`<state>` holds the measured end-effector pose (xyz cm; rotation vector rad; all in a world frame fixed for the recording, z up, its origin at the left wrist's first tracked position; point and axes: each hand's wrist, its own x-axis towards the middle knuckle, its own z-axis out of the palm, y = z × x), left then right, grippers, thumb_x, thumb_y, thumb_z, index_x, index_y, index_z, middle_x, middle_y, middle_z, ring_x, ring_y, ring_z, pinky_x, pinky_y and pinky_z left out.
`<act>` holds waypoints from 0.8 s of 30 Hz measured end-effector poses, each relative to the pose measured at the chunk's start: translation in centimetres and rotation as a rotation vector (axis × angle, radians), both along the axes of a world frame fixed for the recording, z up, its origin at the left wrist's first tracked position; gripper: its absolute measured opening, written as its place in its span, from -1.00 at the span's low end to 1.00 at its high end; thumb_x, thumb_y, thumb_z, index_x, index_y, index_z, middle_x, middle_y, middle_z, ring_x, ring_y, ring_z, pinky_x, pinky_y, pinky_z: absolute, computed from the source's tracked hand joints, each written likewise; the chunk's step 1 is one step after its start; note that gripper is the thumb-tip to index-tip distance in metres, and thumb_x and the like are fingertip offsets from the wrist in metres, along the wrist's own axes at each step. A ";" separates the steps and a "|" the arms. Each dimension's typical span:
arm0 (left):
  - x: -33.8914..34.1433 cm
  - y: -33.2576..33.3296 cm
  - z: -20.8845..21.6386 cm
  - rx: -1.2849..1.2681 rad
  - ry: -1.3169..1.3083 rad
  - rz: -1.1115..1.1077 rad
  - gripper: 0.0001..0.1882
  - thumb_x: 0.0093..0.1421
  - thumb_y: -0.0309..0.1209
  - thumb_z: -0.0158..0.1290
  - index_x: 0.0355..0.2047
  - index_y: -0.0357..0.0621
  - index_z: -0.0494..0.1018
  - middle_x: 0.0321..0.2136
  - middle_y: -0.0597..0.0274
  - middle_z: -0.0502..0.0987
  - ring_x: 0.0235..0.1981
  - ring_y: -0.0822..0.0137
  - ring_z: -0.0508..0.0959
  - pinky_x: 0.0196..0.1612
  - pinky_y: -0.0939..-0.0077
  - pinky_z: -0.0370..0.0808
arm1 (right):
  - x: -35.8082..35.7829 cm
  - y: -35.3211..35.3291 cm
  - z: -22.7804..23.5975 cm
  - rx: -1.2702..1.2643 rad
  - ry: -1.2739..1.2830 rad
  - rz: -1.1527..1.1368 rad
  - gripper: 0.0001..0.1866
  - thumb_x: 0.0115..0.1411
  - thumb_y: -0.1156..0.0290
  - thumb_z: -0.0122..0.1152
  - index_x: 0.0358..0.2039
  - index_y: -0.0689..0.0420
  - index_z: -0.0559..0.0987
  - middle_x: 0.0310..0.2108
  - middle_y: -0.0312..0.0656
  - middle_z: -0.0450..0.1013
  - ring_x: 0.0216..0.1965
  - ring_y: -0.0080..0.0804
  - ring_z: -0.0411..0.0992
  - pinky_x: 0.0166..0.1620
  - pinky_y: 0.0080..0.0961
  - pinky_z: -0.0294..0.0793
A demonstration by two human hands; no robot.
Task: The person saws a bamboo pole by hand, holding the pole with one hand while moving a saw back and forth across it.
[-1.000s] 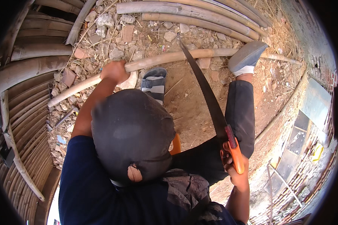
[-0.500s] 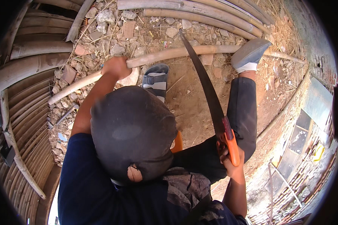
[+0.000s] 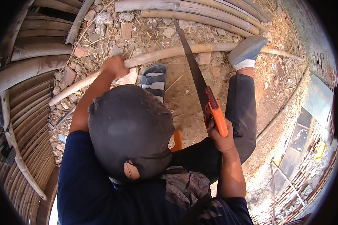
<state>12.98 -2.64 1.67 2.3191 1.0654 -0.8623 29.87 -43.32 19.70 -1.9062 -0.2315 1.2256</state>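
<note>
My left hand (image 3: 115,67) is wrapped around a long pale bamboo pole (image 3: 161,55) lying across the ground ahead of me. In my right hand (image 3: 220,135) is a handsaw (image 3: 194,69), gripped by its orange handle. Its dark blade points away from me and crosses over the pole, between my left hand and my right foot; I cannot tell whether the teeth touch the bamboo. My right foot, in a grey-blue shoe (image 3: 247,51), rests over the pole's right part. My left foot, in a strapped sandal (image 3: 154,80), is just on the near side of it.
Several thick bamboo poles (image 3: 199,9) lie at the far side. Stones and brick pieces (image 3: 105,18) cover the ground at the left, beside a bamboo-slat wall (image 3: 30,120). A brick wall (image 3: 311,187) runs along the right. Something orange (image 3: 177,140) shows beside my leg.
My right hand has pushed the saw forward and to the left, so more of the blade lies beyond the pole. My left hand keeps its hold, and the pole has barely shifted.
</note>
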 end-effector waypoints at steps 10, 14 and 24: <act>-0.4 0.3 0.1 -0.025 0.041 0.003 -0.43 0.02 -0.14 0.13 0.07 0.01 0.61 0.00 0.01 0.66 0.04 0.03 0.64 0.17 0.16 0.57 | -1.0 -0.1 3.3 0.013 0.037 -0.013 -0.86 0.04 0.70 0.14 -0.38 0.21 0.46 -0.32 -0.30 0.40 -0.32 -0.54 0.35 -0.17 -0.57 0.38; -0.1 1.0 0.7 -0.060 0.036 0.001 -0.43 0.01 -0.15 0.13 0.06 -0.02 0.62 -0.02 -0.02 0.66 0.03 0.04 0.65 0.15 0.17 0.57 | -1.4 1.5 1.0 0.070 -0.051 -0.028 -0.88 0.03 0.67 0.17 -0.41 0.21 0.46 -0.41 -0.29 0.41 -0.39 -0.56 0.37 -0.29 -0.60 0.36; -0.6 0.1 1.0 -0.081 -0.007 0.018 -0.41 -0.05 -0.17 0.15 0.03 -0.06 0.64 -0.06 -0.06 0.68 0.00 -0.01 0.66 0.16 0.19 0.56 | -3.8 -3.6 5.5 0.077 -0.186 -0.274 -0.90 -0.04 0.56 0.16 -0.48 0.24 0.43 -0.65 -0.18 0.39 -0.68 -0.52 0.35 -0.58 -0.66 0.27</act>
